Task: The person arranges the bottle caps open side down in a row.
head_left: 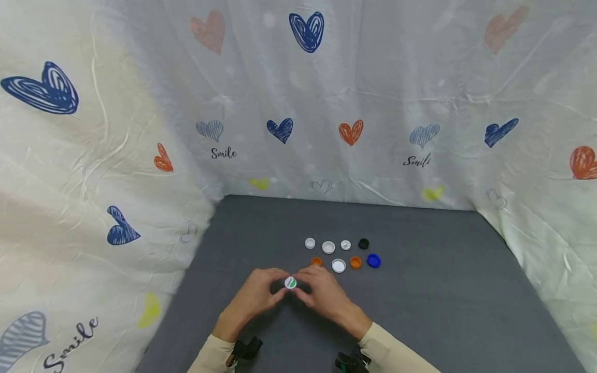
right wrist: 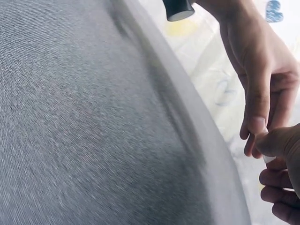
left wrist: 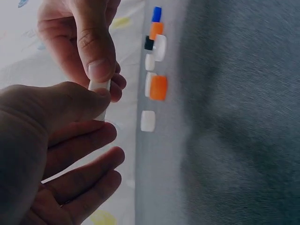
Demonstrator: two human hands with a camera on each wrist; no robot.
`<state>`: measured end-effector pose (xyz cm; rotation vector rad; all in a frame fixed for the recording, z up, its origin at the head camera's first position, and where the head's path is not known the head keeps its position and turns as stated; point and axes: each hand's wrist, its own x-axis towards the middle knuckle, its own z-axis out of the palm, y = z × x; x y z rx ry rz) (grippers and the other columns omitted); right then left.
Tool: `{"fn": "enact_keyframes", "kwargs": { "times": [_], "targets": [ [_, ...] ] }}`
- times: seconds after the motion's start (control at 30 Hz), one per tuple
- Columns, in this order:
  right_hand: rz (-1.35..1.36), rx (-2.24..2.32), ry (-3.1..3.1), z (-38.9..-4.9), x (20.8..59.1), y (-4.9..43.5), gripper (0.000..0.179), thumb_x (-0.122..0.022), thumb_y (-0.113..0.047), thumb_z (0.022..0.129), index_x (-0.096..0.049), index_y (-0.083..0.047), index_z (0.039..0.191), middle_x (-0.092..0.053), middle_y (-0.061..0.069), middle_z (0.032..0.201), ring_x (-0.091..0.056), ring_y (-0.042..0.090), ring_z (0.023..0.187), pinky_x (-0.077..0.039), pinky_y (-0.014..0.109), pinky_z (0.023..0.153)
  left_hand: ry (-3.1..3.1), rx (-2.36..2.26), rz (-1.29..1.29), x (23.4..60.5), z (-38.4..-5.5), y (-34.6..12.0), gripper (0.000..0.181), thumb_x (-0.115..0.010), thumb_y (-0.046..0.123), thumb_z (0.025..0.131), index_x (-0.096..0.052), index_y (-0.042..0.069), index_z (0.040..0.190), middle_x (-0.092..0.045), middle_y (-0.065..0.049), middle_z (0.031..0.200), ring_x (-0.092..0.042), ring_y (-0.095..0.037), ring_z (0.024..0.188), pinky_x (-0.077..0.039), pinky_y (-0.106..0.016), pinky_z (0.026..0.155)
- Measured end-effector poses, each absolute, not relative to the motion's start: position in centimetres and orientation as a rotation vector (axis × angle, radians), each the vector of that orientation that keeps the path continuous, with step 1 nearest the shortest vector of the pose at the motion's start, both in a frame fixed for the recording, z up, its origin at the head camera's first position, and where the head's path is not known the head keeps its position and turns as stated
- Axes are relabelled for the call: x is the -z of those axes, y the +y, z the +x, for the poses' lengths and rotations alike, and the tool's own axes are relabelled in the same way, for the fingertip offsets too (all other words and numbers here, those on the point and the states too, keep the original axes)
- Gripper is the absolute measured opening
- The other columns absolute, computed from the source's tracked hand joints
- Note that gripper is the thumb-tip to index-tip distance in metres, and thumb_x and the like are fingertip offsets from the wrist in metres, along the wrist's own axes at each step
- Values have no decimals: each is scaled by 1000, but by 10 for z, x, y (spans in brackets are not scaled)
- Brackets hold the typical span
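A small white bottle cap (head_left: 290,283) with green print on its top is held up between both hands over the grey table, near its middle. The left hand (head_left: 258,291) pinches one side with thumb and fingers, while the right hand (head_left: 326,293) pinches the other. In the left wrist view, the cap's pale side (left wrist: 97,86) shows between the two thumbs, and the left hand's other fingers spread below. Most of the cap is covered by fingers in the right wrist view. An orange cap (head_left: 316,261) lies just beyond the right fingertips, partly hidden by them.
Several loose caps lie in two rough rows past the hands: white (head_left: 328,247), black (head_left: 364,243), a second orange cap (head_left: 355,262) and blue (head_left: 373,260). A heart-printed white curtain (head_left: 289,171) borders the grey table (head_left: 448,290) at the back and sides.
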<state>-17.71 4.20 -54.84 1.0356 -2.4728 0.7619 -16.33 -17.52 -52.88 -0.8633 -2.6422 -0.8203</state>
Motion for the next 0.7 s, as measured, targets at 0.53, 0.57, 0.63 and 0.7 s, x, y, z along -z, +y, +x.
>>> {"fn": "enact_keyframes", "kwargs": {
  "times": [0.53,0.57,0.63,0.7],
  "targets": [
    [1044,-621,-2581,-176,572,22,23,-77,-30,87,-77,-17,106,-72,-4,104,-65,14,100,-52,36,91,-2807,581,-760,549,-158,-181,25,-84,21,82,-77,14,105,-76,-2,105,-69,-26,111,-56,-46,90],
    [1040,-618,-2582,-175,574,22,23,-77,-31,87,-77,-17,106,-71,-4,105,-65,14,101,-52,36,91,-2812,580,-754,551,-158,-181,25,-84,20,82,-77,14,105,-76,-2,105,-69,-26,112,-56,-46,91],
    [1036,-612,-2589,-174,576,21,22,-77,-30,87,-78,-17,105,-71,-3,105,-65,14,101,-53,36,91,-2820,574,-746,554,-157,-181,25,-84,20,82,-77,14,105,-76,-2,105,-69,-26,112,-56,-47,91],
    [1041,-613,-2592,-174,578,20,22,-77,-30,87,-78,-17,105,-71,-2,106,-65,15,102,-53,37,91,-2832,564,-742,557,-157,-181,25,-84,20,82,-77,14,105,-76,-2,105,-68,-27,113,-56,-47,91]
  ]
}}
